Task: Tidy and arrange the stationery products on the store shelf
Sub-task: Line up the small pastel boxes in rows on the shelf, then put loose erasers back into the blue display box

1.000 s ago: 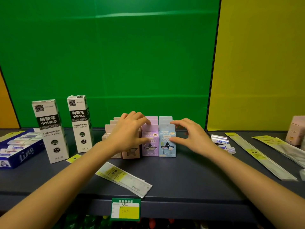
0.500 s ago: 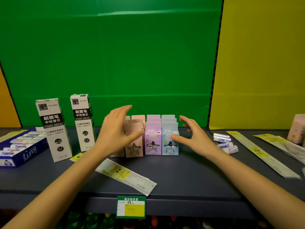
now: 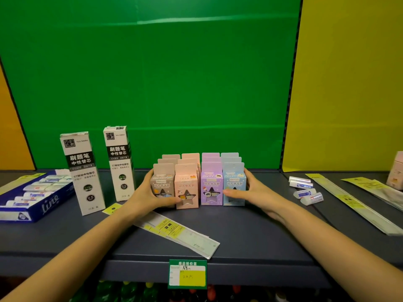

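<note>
Four rows of small pastel boxes stand together mid-shelf, fronted by a grey box (image 3: 162, 178), a pink box (image 3: 186, 184), a purple box (image 3: 211, 184) and a blue box (image 3: 234, 182). My left hand (image 3: 144, 197) cups the left side of the grey box, its thumb lying across the front toward the pink one. My right hand (image 3: 257, 192) clasps the right side of the blue box, thumb across its lower front. The fingers behind the rows are hidden.
Two tall white refill boxes (image 3: 81, 171) (image 3: 118, 162) stand to the left, beside a blue tray of erasers (image 3: 46, 205). A packaged ruler (image 3: 178, 234) lies near the dark shelf's (image 3: 250, 240) front edge. Loose erasers (image 3: 305, 190), long ruler packs (image 3: 349, 199) and a pink box (image 3: 395, 171) lie right.
Both hands dropped from above and beside the boxes and closed in on the two outer sides of the block. The rows now stand tighter and more even.
</note>
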The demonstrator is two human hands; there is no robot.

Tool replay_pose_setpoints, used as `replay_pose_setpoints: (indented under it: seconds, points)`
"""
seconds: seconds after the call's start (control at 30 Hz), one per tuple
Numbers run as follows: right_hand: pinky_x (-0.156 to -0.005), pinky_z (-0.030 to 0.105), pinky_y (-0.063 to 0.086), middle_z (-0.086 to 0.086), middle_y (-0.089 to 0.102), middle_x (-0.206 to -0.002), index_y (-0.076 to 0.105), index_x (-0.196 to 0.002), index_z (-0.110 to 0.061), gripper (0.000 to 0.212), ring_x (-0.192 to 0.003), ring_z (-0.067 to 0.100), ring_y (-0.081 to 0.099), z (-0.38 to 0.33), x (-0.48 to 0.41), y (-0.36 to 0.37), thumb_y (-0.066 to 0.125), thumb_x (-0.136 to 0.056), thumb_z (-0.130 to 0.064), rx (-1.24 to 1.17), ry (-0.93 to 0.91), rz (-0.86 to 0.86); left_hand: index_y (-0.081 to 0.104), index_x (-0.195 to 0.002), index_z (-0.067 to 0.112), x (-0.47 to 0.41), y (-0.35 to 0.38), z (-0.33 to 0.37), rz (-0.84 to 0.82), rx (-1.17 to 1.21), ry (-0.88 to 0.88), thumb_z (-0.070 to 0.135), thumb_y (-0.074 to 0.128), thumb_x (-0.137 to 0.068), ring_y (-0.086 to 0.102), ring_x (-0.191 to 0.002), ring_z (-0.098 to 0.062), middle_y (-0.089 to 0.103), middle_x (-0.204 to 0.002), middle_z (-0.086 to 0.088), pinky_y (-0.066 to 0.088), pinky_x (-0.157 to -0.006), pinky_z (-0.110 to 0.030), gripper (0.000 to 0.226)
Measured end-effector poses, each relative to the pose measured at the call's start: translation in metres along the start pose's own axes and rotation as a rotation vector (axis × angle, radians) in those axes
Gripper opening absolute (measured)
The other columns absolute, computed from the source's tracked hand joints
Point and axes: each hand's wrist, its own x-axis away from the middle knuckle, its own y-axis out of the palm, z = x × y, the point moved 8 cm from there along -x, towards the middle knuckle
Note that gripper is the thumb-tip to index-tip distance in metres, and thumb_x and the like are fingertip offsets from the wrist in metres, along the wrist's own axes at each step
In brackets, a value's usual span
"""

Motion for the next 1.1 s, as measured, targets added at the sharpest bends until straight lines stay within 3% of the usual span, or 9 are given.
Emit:
replay_pose_setpoints:
  seconds: [0.07,0.2,0.33,0.43,0.53,0.63,0.73,0.87,1.1]
  points:
    - [-0.067,0.007,0.048,-0.015,0.058,-0.108,0.032,-0.132,-0.031,0.070,-0.093,-0.008,0.055,-0.001,0.000,0.001,0.072,-0.077,-0.014,-0.017,-0.010,0.017,0.026,-0.139,0.023,-0.003,0.001,0.000,-0.015,0.021,0.013,0.064,0.083,-0.014,0.059,-0.100,-0.001,0.060,-0.112,0.013,0.045,-0.093,-0.024,0.143]
    - [-0.069,0.009,0.050,-0.008,0.058,-0.116,0.032,-0.137,-0.024,0.073,-0.097,-0.002,0.057,-0.004,0.001,0.003,0.072,-0.077,-0.013,-0.035,-0.003,0.050,0.030,-0.137,0.024,-0.005,0.005,0.001,-0.043,0.004,0.026,0.067,0.082,-0.018,0.061,-0.107,-0.010,0.062,-0.120,0.006,0.043,-0.105,-0.042,0.137]
    - [-0.089,0.019,0.046,-0.002,0.051,-0.136,0.029,-0.140,-0.023,0.080,-0.113,0.008,0.054,-0.007,0.007,-0.001,0.074,-0.075,-0.019,0.008,0.021,0.065,0.017,-0.143,0.025,0.003,-0.003,0.007,-0.045,-0.029,0.008,0.068,0.081,-0.016,0.057,-0.113,-0.010,0.055,-0.129,0.006,0.043,-0.102,-0.033,0.148]
    - [-0.114,0.035,0.027,-0.001,0.024,-0.155,0.011,-0.148,-0.020,0.102,-0.139,0.015,0.029,-0.010,0.020,-0.016,0.077,-0.070,-0.029,0.086,0.061,0.144,0.005,-0.148,0.018,0.013,-0.016,0.024,0.078,-0.131,0.051,0.074,0.076,-0.024,0.029,-0.139,-0.021,0.023,-0.155,-0.003,0.025,-0.115,-0.041,0.153]
    - [-0.110,0.033,0.028,-0.001,0.026,-0.154,0.022,-0.146,-0.021,0.090,-0.139,0.017,0.029,-0.019,0.043,-0.037,0.074,-0.073,-0.033,0.197,0.050,0.224,0.024,-0.142,0.016,0.033,-0.031,0.058,0.331,-0.227,0.280,0.054,0.073,-0.056,0.032,-0.136,-0.020,0.031,-0.150,-0.004,0.027,-0.112,-0.038,0.107]
    - [-0.102,0.027,0.034,-0.003,0.042,-0.142,0.041,-0.136,-0.023,0.060,-0.130,0.013,0.041,-0.032,0.068,-0.064,0.066,-0.082,-0.029,0.331,0.006,0.275,0.045,-0.122,0.019,0.055,-0.026,0.101,0.442,-0.255,0.553,0.052,0.071,-0.070,0.048,-0.114,-0.011,0.052,-0.123,0.003,0.037,-0.098,-0.023,0.067]
    - [-0.083,0.017,0.043,-0.007,0.054,-0.121,0.054,-0.124,-0.022,0.034,-0.105,0.004,0.053,-0.038,0.086,-0.093,0.057,-0.090,-0.021,0.471,-0.020,0.281,0.055,-0.096,0.023,0.063,0.018,0.139,0.278,-0.299,0.719,0.049,0.056,-0.075,0.052,-0.088,0.000,0.059,-0.096,0.014,0.041,-0.078,-0.011,0.034]
    - [-0.080,0.015,0.042,-0.004,0.060,-0.118,0.059,-0.117,-0.021,0.028,-0.109,0.009,0.055,-0.027,0.093,-0.134,0.055,-0.091,-0.015,0.639,-0.014,0.274,0.060,-0.086,0.023,0.053,0.105,0.162,-0.022,-0.472,0.803,0.049,0.048,-0.079,0.054,-0.077,-0.003,0.061,-0.083,0.015,0.047,-0.073,-0.025,0.029]
    - [-0.111,0.029,0.026,0.002,0.031,-0.151,0.027,-0.144,-0.018,0.062,-0.137,0.017,0.032,0.014,0.075,-0.148,0.054,-0.090,-0.034,1.110,0.091,-0.097,0.054,-0.112,0.018,-0.001,0.222,0.172,-0.150,-0.897,0.712,0.034,0.047,-0.092,0.055,-0.107,-0.020,0.059,-0.118,-0.002,0.044,-0.089,-0.035,0.027]
